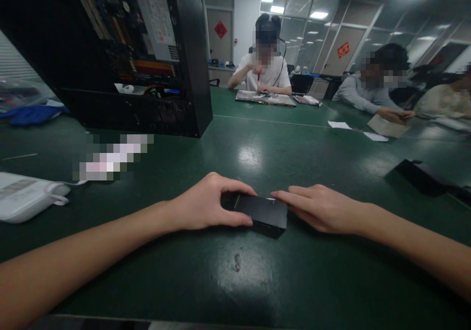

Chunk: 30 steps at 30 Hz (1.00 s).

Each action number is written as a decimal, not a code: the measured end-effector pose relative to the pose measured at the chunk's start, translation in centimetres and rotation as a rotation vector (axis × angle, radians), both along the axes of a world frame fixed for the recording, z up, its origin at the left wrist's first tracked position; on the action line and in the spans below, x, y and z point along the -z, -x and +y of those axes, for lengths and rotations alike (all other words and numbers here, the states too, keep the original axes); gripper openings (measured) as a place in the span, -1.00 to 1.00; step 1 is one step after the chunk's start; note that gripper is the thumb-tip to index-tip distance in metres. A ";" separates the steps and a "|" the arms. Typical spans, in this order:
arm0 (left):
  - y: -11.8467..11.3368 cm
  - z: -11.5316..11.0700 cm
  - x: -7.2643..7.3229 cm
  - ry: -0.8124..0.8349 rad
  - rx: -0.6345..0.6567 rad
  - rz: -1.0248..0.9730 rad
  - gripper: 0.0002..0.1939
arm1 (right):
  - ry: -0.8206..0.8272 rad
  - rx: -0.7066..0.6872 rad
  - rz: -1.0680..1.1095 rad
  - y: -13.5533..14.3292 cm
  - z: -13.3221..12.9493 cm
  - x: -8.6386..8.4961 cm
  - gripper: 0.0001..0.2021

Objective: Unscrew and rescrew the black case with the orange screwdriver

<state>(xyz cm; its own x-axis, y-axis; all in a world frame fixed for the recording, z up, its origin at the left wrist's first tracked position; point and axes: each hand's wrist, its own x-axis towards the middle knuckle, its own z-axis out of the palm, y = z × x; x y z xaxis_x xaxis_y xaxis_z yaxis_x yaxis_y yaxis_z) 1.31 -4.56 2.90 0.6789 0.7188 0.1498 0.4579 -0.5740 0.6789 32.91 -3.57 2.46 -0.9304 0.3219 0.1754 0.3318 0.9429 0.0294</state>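
Note:
A small black rectangular box (263,211) lies flat on the green table. My left hand (204,202) is closed around its left end, with the thumb along the near side and the fingers at the far side. At the right end, my right hand (322,208) has its fingers stretched out, the tips at or very near the box's edge. Whether they press on it I cannot tell.
An open black computer case (198,65) stands at the back left. A white device (27,197) with a cable lies on the left. Another black object (419,175) sits at right. Across the green table (265,148), several people work with panels and papers.

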 end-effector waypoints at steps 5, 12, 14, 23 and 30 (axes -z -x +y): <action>0.0 -0.1 -0.1 -0.025 0.013 -0.009 -0.48 | -0.013 -0.012 0.000 -0.1 0.3 0.2 -0.61; -0.2 -0.2 -0.4 -0.102 0.038 -0.015 -0.51 | -0.059 -0.036 -0.008 -0.7 0.4 -0.7 -0.60; -0.3 -0.2 -0.5 -0.096 0.042 -0.015 -0.51 | -0.045 -0.023 -0.006 -1.2 0.3 -1.0 -0.61; -0.8 -1.2 -0.4 -0.123 0.000 -0.008 -0.49 | 0.013 0.040 0.007 -3.3 -0.1 -2.4 -0.65; -0.7 -1.2 -0.7 -0.109 0.021 0.005 -0.49 | 0.049 0.021 0.003 -3.4 0.9 -2.5 -0.65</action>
